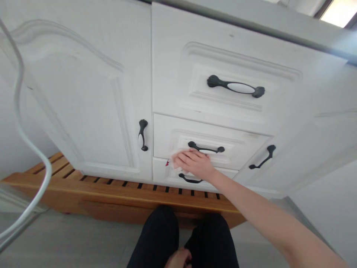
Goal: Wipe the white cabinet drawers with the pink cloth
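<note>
My right hand (194, 162) reaches in from the right and presses a pale cloth (176, 160) against the drawer fronts. Its fingers lie together over the cloth, which is mostly hidden and slightly blurred. Just above the hand is the dark handle of the middle drawer (220, 149); below it is the handle of the bottom drawer (192, 180). A small red spot (167, 163) shows beside the cloth's left edge. Low in the picture, my left hand (180, 257) rests between my knees with curled fingers, partly cut off by the frame, and its inside is hidden.
The white cabinet (136, 93) has a large top drawer with a dark handle (235, 86) and doors on both sides. A slatted wooden bench (117, 191) stands along its base. A white cable (21, 123) hangs at left. My dark-trousered knees (161, 230) are near the bench.
</note>
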Available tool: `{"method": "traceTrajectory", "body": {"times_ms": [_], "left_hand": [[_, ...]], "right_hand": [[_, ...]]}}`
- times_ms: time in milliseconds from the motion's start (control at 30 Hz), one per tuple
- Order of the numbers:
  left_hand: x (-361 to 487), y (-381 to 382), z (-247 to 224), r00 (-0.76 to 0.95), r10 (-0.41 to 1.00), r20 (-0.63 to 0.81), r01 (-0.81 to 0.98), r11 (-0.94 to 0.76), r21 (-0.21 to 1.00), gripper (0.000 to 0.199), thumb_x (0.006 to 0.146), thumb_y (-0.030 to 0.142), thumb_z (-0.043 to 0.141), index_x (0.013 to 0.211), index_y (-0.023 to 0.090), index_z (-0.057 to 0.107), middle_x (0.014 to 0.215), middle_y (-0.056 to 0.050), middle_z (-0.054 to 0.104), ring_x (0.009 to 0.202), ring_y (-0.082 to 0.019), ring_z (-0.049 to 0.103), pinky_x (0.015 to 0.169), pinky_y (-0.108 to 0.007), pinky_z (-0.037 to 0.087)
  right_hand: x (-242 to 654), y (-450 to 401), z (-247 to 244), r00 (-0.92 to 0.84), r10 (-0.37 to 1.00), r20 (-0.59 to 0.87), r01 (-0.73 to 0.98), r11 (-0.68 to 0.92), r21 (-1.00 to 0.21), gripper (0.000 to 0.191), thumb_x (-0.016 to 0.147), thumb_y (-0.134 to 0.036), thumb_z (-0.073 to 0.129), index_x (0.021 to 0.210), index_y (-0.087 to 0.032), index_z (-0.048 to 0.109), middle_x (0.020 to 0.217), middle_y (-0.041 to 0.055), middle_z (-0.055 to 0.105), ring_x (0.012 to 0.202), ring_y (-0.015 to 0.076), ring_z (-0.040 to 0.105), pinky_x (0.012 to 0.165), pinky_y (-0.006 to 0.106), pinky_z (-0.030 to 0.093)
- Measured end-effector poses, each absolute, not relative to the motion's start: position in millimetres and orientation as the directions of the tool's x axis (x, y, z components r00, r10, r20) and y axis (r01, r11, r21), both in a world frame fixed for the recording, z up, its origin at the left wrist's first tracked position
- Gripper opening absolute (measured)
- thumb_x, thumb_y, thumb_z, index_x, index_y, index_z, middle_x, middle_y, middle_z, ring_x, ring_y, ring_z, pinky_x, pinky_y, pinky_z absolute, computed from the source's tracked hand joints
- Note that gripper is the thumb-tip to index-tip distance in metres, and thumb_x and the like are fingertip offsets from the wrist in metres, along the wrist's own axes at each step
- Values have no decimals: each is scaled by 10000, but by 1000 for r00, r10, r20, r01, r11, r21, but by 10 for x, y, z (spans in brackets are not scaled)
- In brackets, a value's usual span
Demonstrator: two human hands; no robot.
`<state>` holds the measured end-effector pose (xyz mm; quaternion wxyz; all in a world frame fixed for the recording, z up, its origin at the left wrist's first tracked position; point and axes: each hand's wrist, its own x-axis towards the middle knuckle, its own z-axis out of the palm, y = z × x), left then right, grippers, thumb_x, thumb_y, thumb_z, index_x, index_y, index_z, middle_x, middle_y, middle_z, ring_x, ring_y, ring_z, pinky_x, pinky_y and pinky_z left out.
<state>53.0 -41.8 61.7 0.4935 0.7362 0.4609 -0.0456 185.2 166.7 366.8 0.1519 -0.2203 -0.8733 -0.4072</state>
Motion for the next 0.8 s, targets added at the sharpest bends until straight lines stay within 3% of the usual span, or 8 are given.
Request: {"method": "traceTrajectory", "body": {"times_ms": [200,267,367,433,533,600,700,800], "left_hand": [[542,-442,621,602,627,-494,704,-125,699,378,761,173,539,1112,263,648,1176,-22,660,1027,-178,639,931,-289,483],[567,-444,675,608,665,-434,683,-158,713,456,732,122,539,1160,251,628,1275,-42,619,1129,-177,616,1004,-281,467],[601,-356,897,554,810,-191,651,-280,705,608,748,67,501,1336,218,529,1513,-94,431,1402,-204,428,1173,-320,355],[616,-193,1146,448,893,41,682,-372,629,656,810,57,432,1439,243,426,1584,-82,329,1465,-222,334,1212,-409,321],[658,187,1601,304,885,354,772,-446,453,633,883,85,400,1493,249,349,1572,-81,352,1440,-257,357,1176,-475,379],[710,451,1884,298,836,461,808,-478,345,609,899,99,408,1494,213,349,1558,-99,383,1423,-275,371,1153,-474,404],[811,721,2160,388,794,467,807,-538,244,559,881,110,450,1431,210,437,1489,-92,478,1380,-298,418,1125,-496,423],[901,798,2226,410,800,438,809,-541,230,501,843,114,506,1334,212,524,1433,-90,525,1344,-317,454,1109,-508,433]], "right_hand": [[3197,1312,3691,-800,369,474,599,448,663,349,912,-172,617,1228,-319,636,1216,-30,713,1082,168,575,1012,350,357],[3504,1205,3658,-731,417,541,681,382,625,372,900,-176,634,1245,-314,629,1185,-7,723,1045,170,582,1043,360,353],[3718,1130,3469,-597,437,673,801,269,535,447,885,-217,653,1323,-278,589,1186,61,705,1089,212,565,1066,400,365],[3706,1123,3266,-486,419,767,873,187,450,502,883,-249,657,1374,-264,553,1230,106,666,1151,256,533,1067,443,377],[3572,1108,2947,-334,445,831,942,128,310,530,907,-250,611,1426,-277,508,1341,138,576,1228,299,480,1083,498,374],[3470,1049,2772,-238,516,823,971,129,200,509,925,-234,563,1428,-287,510,1421,143,496,1293,322,430,1097,531,365],[3315,822,2553,-34,625,780,984,157,-83,473,943,-222,475,1410,-276,530,1494,145,365,1343,338,389,1082,562,394],[3123,404,2293,192,708,679,884,176,-433,431,952,-266,445,1370,-258,549,1509,137,301,1284,297,472,1044,526,451]]}}
